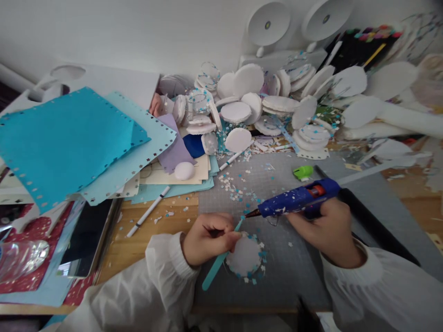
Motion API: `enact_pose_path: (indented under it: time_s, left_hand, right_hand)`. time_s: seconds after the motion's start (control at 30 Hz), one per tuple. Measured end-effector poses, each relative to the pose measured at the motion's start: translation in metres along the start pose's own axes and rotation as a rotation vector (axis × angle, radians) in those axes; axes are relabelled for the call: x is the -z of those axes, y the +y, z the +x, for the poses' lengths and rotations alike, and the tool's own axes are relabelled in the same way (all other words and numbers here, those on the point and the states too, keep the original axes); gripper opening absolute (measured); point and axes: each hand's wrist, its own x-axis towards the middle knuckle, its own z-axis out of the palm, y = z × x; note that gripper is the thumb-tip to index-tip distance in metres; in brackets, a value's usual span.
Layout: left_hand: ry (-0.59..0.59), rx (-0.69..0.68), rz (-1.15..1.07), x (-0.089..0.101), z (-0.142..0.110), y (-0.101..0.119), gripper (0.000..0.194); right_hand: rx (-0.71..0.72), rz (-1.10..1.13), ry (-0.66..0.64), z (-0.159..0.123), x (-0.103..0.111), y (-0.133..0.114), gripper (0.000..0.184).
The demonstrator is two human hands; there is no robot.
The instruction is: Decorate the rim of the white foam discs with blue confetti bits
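Note:
My left hand (211, 240) is closed around teal tweezers (215, 272), whose tip points up and away from me with a small blue piece at it. In my right hand (327, 230) is a blue hot glue gun (290, 201), its dark nozzle right by the tweezers' tip; whether they touch I cannot tell. Under and beside my left fingers lies a round white disc (245, 258), edged with tiny blue and white star-like pieces. My left fingers cover part of its upper left edge. The disc rests on a grey cutting mat (287, 276).
Loose confetti pieces (238, 184) are scattered beyond the disc. Several white foam-like discs (236, 112) are heaped along the back. A light green object (303, 172) sits behind the glue gun. Punched blue sheets (72, 143), a pen (148, 212) and a tablet-like device (86, 240) are at left.

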Motion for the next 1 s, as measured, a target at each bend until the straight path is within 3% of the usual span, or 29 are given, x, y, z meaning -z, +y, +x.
enact_pose_path:
  time_s: [0.57,1.0]
  left_hand:
    - [-0.006,0.014,-0.001,0.0000,-0.0009,-0.0010,0.042]
    - [-0.004,-0.003,-0.015,-0.0004,-0.0003,-0.0013,0.039]
  right_hand:
    - [0.043,0.010,0.001,0.0003,-0.0007,-0.0002,0.037]
    - [0.034,0.001,-0.022,-0.0016,-0.0006,0.0015,0.028]
